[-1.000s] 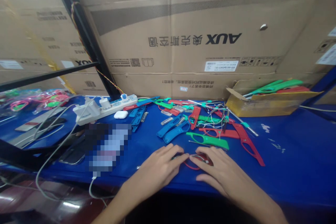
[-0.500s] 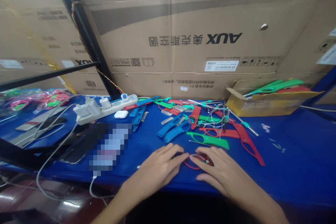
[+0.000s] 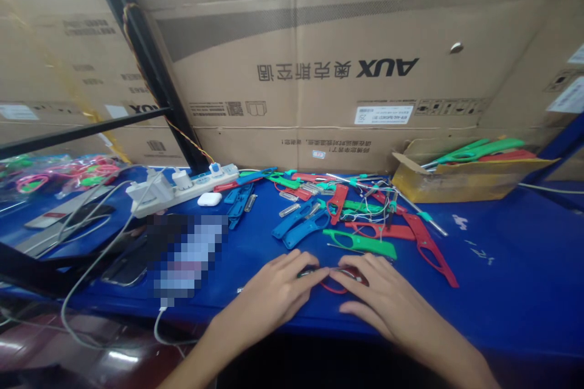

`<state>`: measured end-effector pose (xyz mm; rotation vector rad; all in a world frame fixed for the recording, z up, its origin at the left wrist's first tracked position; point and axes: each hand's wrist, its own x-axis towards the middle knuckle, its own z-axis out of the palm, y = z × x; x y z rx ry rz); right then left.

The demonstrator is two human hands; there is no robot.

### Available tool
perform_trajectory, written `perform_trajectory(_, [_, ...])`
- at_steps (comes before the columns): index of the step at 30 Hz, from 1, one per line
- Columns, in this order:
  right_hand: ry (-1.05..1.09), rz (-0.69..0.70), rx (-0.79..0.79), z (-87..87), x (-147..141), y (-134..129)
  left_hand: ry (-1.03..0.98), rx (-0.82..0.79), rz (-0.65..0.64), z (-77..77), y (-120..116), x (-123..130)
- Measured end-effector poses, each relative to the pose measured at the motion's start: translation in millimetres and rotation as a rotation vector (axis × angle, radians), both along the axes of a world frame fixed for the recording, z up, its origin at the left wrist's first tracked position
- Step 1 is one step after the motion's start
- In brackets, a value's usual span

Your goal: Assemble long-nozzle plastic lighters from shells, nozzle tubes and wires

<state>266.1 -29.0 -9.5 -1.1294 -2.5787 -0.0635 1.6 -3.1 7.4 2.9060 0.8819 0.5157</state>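
At the table's near edge, my left hand point(image 3: 280, 289) and my right hand point(image 3: 387, 295) hold a red lighter casing point(image 3: 358, 273) between them. My left fingers are closed on its left end, with the thumb stretched toward the middle. The right thumb and forefinger press on the other end, while the lower fingers curl beneath. The thumb tips meet over the casing and hide much of it; small parts inside cannot be made out. Just beyond the hands lies a green lighter casing point(image 3: 374, 245), with blue casings point(image 3: 308, 228) to its left and a red casing point(image 3: 431, 249) to its right.
Metal tubes, wires and clear small tanks are heaped behind the casings. A cardboard box point(image 3: 474, 181) of green and red lighters stands at the back right. On the left are a power strip point(image 3: 205, 180), a white earbud case point(image 3: 209, 199), a phone point(image 3: 189, 261) and cables.
My thumbs have shifted slightly and their tips now press together over the red casing. Both hands otherwise keep their place, and the things on the table lie as before.
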Motion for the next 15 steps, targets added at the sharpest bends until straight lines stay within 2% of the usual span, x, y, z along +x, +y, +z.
perform_trajectory(6, [0.008, -0.002, 0.007, 1.6, -0.9, -0.3, 0.014, -0.006, 0.008, 4.2, -1.0, 1.6])
perform_trajectory(15, [0.019, -0.012, 0.023, -1.9, 0.0, -0.7, 0.036, 0.007, 0.007, -0.8, -0.5, 2.0])
